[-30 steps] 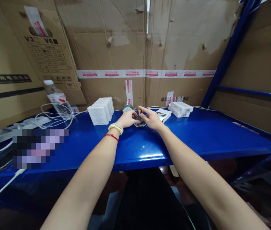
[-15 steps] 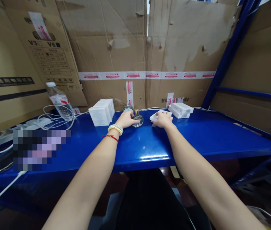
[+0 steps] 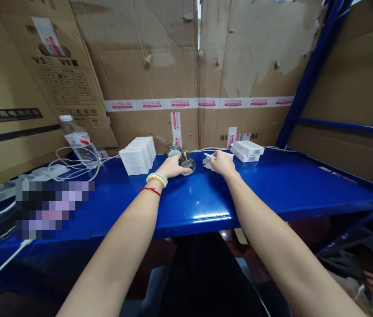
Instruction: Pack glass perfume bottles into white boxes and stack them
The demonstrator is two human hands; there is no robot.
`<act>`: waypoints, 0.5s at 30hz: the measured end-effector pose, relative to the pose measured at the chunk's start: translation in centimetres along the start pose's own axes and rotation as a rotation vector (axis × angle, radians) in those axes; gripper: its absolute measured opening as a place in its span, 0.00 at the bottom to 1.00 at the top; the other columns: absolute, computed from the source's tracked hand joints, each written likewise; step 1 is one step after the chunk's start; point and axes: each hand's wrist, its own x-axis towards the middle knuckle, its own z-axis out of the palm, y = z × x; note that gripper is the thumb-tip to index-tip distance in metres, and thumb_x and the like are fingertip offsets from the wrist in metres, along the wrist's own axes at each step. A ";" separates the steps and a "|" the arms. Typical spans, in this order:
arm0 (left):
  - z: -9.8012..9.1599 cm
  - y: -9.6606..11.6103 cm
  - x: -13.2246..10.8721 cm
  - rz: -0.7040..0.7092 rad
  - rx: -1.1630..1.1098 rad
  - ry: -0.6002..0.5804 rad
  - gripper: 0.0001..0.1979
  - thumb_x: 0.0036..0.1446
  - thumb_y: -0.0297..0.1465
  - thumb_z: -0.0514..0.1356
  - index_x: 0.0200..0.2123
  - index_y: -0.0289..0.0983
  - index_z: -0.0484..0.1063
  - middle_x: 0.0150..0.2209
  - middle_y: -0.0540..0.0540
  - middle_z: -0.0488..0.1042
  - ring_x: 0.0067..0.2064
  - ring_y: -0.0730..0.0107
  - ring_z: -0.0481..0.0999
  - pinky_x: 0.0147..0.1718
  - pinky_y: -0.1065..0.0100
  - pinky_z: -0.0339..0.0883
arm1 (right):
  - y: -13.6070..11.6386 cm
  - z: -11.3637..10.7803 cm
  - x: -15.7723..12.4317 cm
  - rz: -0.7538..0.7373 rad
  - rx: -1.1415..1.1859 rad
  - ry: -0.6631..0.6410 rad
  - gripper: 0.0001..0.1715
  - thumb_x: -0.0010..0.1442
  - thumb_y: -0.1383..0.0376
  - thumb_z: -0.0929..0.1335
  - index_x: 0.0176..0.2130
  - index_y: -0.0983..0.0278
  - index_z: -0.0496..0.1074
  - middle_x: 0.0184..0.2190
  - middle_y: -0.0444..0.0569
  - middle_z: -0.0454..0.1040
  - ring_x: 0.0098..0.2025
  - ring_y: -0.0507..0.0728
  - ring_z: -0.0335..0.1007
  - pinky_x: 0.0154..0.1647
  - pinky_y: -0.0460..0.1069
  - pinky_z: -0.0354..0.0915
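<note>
On the blue shelf, my left hand is closed around the side of a small round glass perfume bottle with a gold neck. Just behind that hand stands another round bottle with a pale label or face. To the right, my right hand pinches a white folded piece of card or paper, its edges showing left of the fingers and behind them. What lies under the right palm is hidden.
A row of white boxes stands left of my left hand; two flat white boxes are stacked at right. A water bottle, white cables and a power strip lie at left. Cardboard walls the back.
My right hand's fingers have drawn together on the white piece, which now shows a raised edge. My left hand stays at the perfume bottle. The view has shifted slightly.
</note>
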 end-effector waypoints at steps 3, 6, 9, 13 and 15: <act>0.0 0.1 0.0 0.002 0.012 -0.002 0.29 0.43 0.49 0.65 0.42 0.35 0.69 0.43 0.39 0.76 0.44 0.54 0.75 0.42 0.63 0.66 | 0.1 0.1 0.1 0.007 0.006 0.013 0.13 0.61 0.63 0.61 0.41 0.64 0.70 0.44 0.60 0.76 0.48 0.64 0.72 0.44 0.54 0.63; -0.1 0.1 0.0 0.004 0.028 -0.003 0.27 0.43 0.49 0.65 0.41 0.35 0.70 0.42 0.40 0.76 0.44 0.54 0.75 0.41 0.63 0.66 | -0.1 -0.1 -0.1 0.021 0.026 0.037 0.13 0.61 0.62 0.60 0.40 0.64 0.71 0.43 0.60 0.76 0.48 0.65 0.72 0.44 0.54 0.63; -0.1 0.0 0.0 0.010 0.035 -0.007 0.26 0.43 0.48 0.65 0.40 0.36 0.70 0.42 0.40 0.76 0.43 0.54 0.75 0.40 0.64 0.66 | -0.4 -0.4 -0.3 0.034 0.054 0.073 0.13 0.61 0.61 0.61 0.39 0.63 0.72 0.42 0.59 0.77 0.48 0.64 0.72 0.44 0.54 0.63; -0.1 0.0 0.0 0.011 0.034 -0.010 0.26 0.43 0.49 0.64 0.39 0.36 0.71 0.42 0.40 0.77 0.43 0.55 0.75 0.39 0.64 0.67 | -0.7 -0.6 -0.3 0.025 0.092 0.154 0.14 0.62 0.59 0.62 0.38 0.61 0.74 0.41 0.56 0.78 0.48 0.63 0.71 0.47 0.54 0.63; -0.1 0.0 0.0 0.015 0.036 -0.007 0.26 0.43 0.49 0.64 0.39 0.36 0.71 0.41 0.40 0.77 0.43 0.54 0.76 0.40 0.64 0.67 | -0.7 -0.6 -0.2 0.014 0.124 0.190 0.14 0.62 0.59 0.61 0.38 0.61 0.74 0.42 0.55 0.78 0.47 0.63 0.71 0.48 0.54 0.62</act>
